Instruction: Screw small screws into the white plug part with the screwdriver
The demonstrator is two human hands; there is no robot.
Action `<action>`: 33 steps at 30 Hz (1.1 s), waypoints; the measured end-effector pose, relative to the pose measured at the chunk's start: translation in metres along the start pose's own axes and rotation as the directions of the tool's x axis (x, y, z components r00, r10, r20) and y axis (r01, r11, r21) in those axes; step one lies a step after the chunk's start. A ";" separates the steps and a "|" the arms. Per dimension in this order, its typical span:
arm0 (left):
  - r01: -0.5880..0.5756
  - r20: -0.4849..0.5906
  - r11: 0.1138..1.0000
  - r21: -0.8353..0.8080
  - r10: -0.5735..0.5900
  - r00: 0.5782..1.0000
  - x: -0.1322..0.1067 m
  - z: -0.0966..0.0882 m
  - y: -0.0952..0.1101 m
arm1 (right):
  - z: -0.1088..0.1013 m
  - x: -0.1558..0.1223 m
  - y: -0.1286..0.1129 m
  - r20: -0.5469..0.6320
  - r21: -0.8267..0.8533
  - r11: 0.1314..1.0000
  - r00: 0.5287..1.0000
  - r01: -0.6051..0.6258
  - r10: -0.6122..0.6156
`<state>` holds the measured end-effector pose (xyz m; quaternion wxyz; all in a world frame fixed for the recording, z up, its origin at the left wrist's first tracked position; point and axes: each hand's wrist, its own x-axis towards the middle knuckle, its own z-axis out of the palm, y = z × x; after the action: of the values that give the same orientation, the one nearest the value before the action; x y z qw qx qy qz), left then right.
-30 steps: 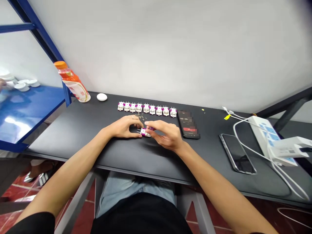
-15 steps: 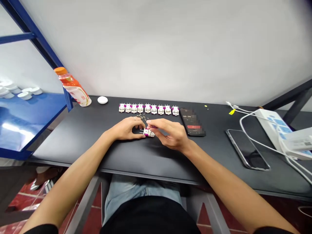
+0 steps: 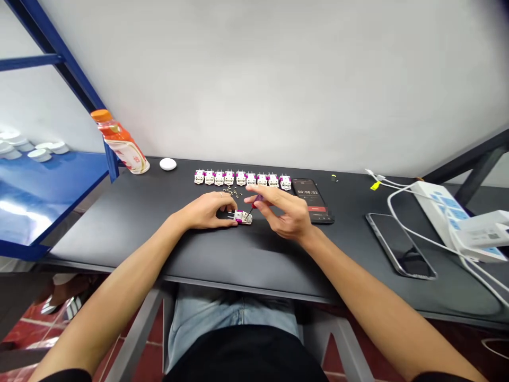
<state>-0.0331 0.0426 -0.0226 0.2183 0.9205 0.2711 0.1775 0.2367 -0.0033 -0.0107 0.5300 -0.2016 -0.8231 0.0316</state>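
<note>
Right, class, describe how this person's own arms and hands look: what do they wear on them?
Black sleeves end above the elbows, leaving both forearms uncovered. The left hand wears a thin, pale ring on one finger; its exact material is too small to tell. The right hand shows no ring. Neither hand wears a glove, and no watch shows.

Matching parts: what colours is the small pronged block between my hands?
White and purple block, head view.

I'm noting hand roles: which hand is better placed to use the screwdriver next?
The right hand, I'd judge: it holds the screwdriver, shaft slanting down to the white-and-purple part. The left hand holds that part near its prongs.
</note>
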 end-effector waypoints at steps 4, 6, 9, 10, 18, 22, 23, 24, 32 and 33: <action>0.019 -0.012 1.000 -0.012 -0.019 1.000 0.001 0.002 0.000 | 0.000 0.002 -0.001 -0.054 -0.103 0.990 0.993 0.096 -0.102; 0.031 -0.011 0.999 -0.026 -0.031 0.999 0.001 0.003 0.001 | 0.000 0.002 -0.002 0.011 -0.077 0.992 0.995 0.104 -0.104; 0.046 -0.010 0.998 -0.044 -0.047 0.999 0.001 0.003 0.004 | 0.001 0.003 -0.003 0.024 -0.038 0.996 0.996 0.084 -0.083; 0.052 -0.011 0.997 -0.049 -0.053 0.999 0.001 0.003 0.005 | 0.001 0.003 -0.003 0.002 -0.049 0.995 0.996 0.092 -0.092; 0.050 -0.009 0.997 -0.063 -0.051 0.999 0.001 0.003 0.004 | 0.000 0.003 -0.002 0.040 -0.011 0.999 0.998 0.053 -0.053; 0.035 0.006 0.997 -0.065 -0.035 0.999 -0.001 0.001 0.002 | 0.000 0.003 -0.003 0.041 -0.046 0.996 0.996 0.077 -0.076; 0.030 0.011 0.997 -0.066 -0.029 1.000 -0.001 0.000 0.002 | 0.000 0.003 -0.003 0.067 -0.031 0.997 0.996 0.066 -0.064; 0.029 0.016 0.997 -0.066 -0.028 0.999 -0.001 0.000 0.002 | 0.000 0.003 -0.003 0.086 -0.013 0.999 0.995 0.048 -0.047; 0.042 0.020 0.997 -0.061 -0.041 0.999 -0.001 -0.001 0.003 | 0.000 0.003 -0.001 0.084 -0.019 0.998 0.995 0.064 -0.062; 0.040 0.018 0.997 -0.065 -0.039 0.999 -0.001 -0.001 0.003 | 0.000 0.003 -0.001 0.080 0.000 0.999 0.995 0.052 -0.052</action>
<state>-0.0334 0.0400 -0.0210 0.2541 0.9088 0.2812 0.1743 0.2354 -0.0036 -0.0075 0.4969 -0.1793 -0.8487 0.0251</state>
